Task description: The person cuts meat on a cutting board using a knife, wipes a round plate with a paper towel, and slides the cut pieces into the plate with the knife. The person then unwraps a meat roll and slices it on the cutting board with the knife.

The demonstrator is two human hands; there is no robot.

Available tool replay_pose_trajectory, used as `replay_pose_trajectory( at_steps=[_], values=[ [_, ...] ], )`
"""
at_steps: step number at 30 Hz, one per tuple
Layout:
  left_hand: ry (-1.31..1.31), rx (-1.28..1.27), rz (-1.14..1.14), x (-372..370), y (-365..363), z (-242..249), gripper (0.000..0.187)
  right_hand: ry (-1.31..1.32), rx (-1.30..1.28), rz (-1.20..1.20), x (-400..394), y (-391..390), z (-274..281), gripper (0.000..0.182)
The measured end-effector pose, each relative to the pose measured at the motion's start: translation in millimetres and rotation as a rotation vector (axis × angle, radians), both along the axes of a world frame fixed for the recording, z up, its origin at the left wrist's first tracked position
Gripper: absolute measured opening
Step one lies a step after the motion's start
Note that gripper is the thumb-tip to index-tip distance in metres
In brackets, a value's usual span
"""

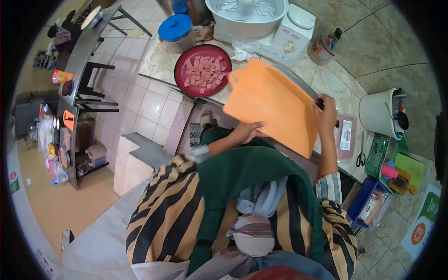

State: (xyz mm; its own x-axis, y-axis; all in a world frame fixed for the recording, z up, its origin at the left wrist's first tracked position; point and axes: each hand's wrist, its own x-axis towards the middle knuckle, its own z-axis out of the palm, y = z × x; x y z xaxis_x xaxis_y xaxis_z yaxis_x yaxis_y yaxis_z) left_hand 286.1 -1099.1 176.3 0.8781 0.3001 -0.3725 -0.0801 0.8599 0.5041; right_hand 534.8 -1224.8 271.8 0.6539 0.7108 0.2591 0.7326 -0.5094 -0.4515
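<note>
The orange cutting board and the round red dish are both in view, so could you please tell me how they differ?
Shape: the orange cutting board is roughly rectangular, while the red dish is round with a dark rim.
Pose: the board is held at a tilt between the left hand and right hand; the dish rests on the counter.
Size: the board looks larger than the dish.

Both show a broad face to the camera.
</note>
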Motion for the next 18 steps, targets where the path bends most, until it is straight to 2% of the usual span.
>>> replay_pose_trajectory(
  at_steps=[3, 5, 9, 11, 14, 15, 16, 18],
  values=[
    [0.013, -0.028, -0.062, 28, -8, -14, 0.045, 0.071, 0.083, -0.094, 5, -44, -30, 0.029],
    [-0.032, -0.131, -0.092, 43, -13, -34, 0.045, 0.106, 0.021, -0.277, 7, -71, -51, 0.032],
    [0.054, -0.128, -0.092, 53, -21, -29, 0.045, 0.222, -0.071, -0.46, 7, -97, -87, 0.033],
    [0.354, -0.15, -0.38, 52, -13, -23, 0.051, 0.192, -0.022, -0.468, 8, -101, -112, 0.034],
    [0.345, -0.283, -0.481, 40, 0, -40, 0.063, 0.151, 0.063, -0.444, 3, -94, -136, 0.035],
    [0.311, -0.337, -0.498, 38, 7, -47, 0.066, 0.201, 0.009, -0.447, 1, -86, -134, 0.036],
    [0.334, -0.287, -0.54, 38, 12, -37, 0.067, 0.15, 0.064, -0.468, -2, -80, -140, 0.037],
    [0.389, -0.181, -0.675, 39, 23, -26, 0.067, 0.106, -0.047, -0.488, -4, -67, -126, 0.035]
  ],
)
